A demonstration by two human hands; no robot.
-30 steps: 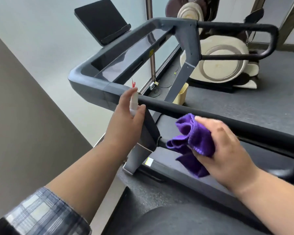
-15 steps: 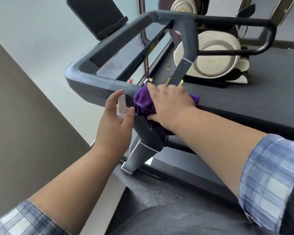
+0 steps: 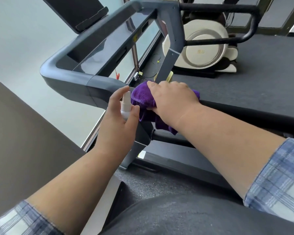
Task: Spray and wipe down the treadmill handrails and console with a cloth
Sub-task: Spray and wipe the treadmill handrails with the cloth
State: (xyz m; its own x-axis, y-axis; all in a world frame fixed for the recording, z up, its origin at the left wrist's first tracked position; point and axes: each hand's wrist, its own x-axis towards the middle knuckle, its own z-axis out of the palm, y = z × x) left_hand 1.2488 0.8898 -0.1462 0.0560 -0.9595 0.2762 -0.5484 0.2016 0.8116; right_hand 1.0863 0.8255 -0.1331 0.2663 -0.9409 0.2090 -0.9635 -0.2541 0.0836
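Since a second ago the right hand (image 3: 173,100) has carried the purple cloth (image 3: 143,97) from partway along the near handrail (image 3: 244,112) up to where that rail meets the grey console frame (image 3: 71,82), and it now presses the cloth down over the rail there, fingers curled over the top of the bunched fabric and gripping it. Part of the cloth hangs below the rail, beside the slanted grey upright (image 3: 141,138).

Just beside the cloth, on the console side, the left hand (image 3: 119,122) holds a small white spray bottle (image 3: 126,106) upright, as it did before; the fingers are wrapped round its body and the forefinger rests on the nozzle top, which nearly touches the cloth's edge.

Beyond the console frame a dark screen (image 3: 78,12) tilts up, and the far handrail (image 3: 236,22) loops round in black. Behind that rail stands a cream-coloured machine (image 3: 202,48) on the dark floor. Both forearms are bare, with plaid sleeves (image 3: 278,180) pushed back near the elbows.
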